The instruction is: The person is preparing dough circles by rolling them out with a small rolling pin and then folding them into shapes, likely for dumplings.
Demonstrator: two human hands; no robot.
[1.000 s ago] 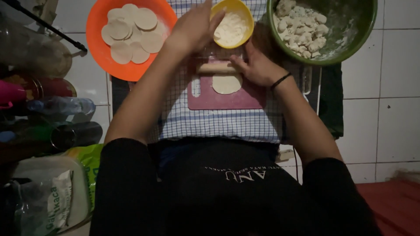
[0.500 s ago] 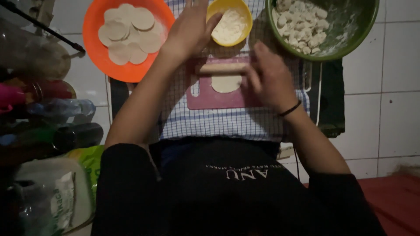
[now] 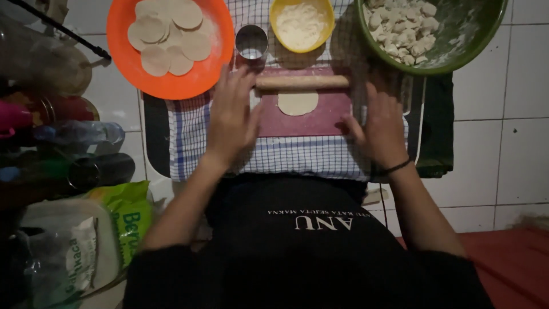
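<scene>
I observed the left hand lying flat with fingers spread, palm down, at centre-left of the frame, its fingertips reaching the left end of the wooden rolling pin; it gripped nothing; the right hand lay likewise flat and open at centre-right, fingers extended toward the pin's right end, a dark band at its wrist; whether its fingertips touched the pin I could not tell. The rolling pin lay crosswise along the upper edge of the dark red board, just above a flattened dough disc resting on that board; the board sat on a blue-checked cloth in the middle of the frame. At upper left, an orange plate carried a pile of cut dough rounds; just to its right stood a round metal cutter; beside that, at top centre, a yellow bowl held flour; at upper right, a green bowl held dough pieces.
</scene>
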